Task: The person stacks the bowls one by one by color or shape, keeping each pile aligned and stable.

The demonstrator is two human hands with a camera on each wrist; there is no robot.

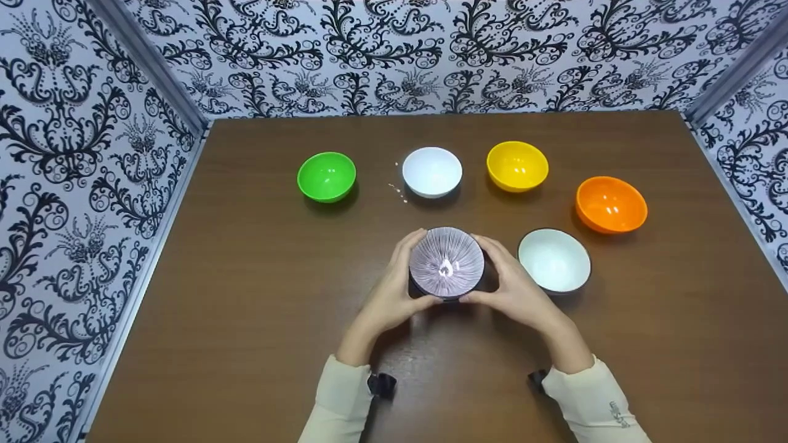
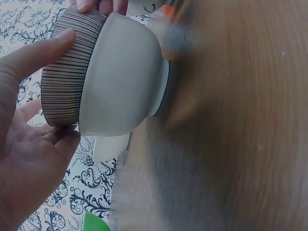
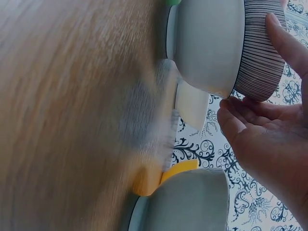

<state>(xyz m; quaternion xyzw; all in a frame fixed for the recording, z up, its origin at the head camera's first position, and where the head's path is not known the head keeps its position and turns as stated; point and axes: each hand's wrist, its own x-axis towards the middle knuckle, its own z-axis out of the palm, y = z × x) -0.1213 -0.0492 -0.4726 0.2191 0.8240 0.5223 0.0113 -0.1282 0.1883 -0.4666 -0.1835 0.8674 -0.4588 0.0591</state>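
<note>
A bowl with fine dark stripes (image 1: 447, 261) is held between both hands, near the middle of the table. My left hand (image 1: 395, 286) grips its left side, thumb at the near edge and fingers at the far side. The right hand (image 1: 516, 284) mirrors this on the right. In both wrist views the striped bowl sits partly inside a plain off-white bowl (image 2: 122, 77), whose foot stands on the wooden table. The thumbs press the striped wall (image 3: 262, 53), and some fingertips lie close to the plain bowl's rim; whether they touch it I cannot tell.
A pale bowl with a dark rim (image 1: 554, 260) stands just right of the right hand. Farther back are green (image 1: 327, 177), white (image 1: 432, 172), yellow (image 1: 517, 166) and orange (image 1: 611, 205) bowls. Small white bits (image 1: 399, 192) lie beside the white bowl. Patterned walls (image 1: 394, 61) border the table.
</note>
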